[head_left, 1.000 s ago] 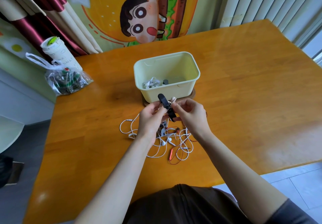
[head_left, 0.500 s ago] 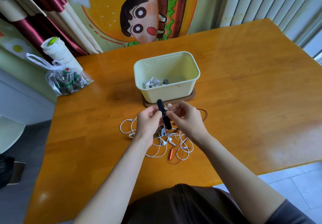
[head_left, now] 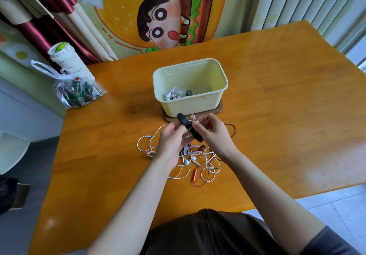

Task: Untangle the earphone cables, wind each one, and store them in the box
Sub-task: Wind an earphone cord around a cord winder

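Dark shirt (head_left: 208, 233): nearest to us at the bottom edge, well behind the fingers.
Tangled cables (head_left: 183, 168): white earphone cables lie loose on the table (head_left: 277, 100), under the wrists and on the near side of the fingers. We see several earbuds among the loops.
Red cable (head_left: 200, 184): a thin red one is mixed into the white ones, nearer to us than the right fingers. 1 loop of it shows to the right of the right knuckles.
Left hand (head_left: 171, 137): raised over the tangle with fingers curled, thumb and forefinger pinching the black strap (head_left: 186, 123).
Right hand (head_left: 213, 133): raised beside the left with fingers curled, pinching the same strap lower down.
Black strap: slanted between the 2 sets of fingertips, upper end poking out beyond them, lower end by the right palm.
Pale cable end (head_left: 193, 118): it sticks up at the fingertips, touching the strap. We cannot tell how much is wound there.
Box (head_left: 190, 107): pale yellow and open, just beyond the fingertips, standing on a brown board (head_left: 218, 108).
Wound white earphones (head_left: 172, 94): inside the box at its near left, with a small black item (head_left: 189, 92) just beside them.
Plastic bag (head_left: 77, 93): far left of the fingers and beyond them, at the table edge.
Lidded cup (head_left: 65, 58): just behind the bag.
Cartoon poster (head_left: 162, 22): farthest, on the wall beyond the box.
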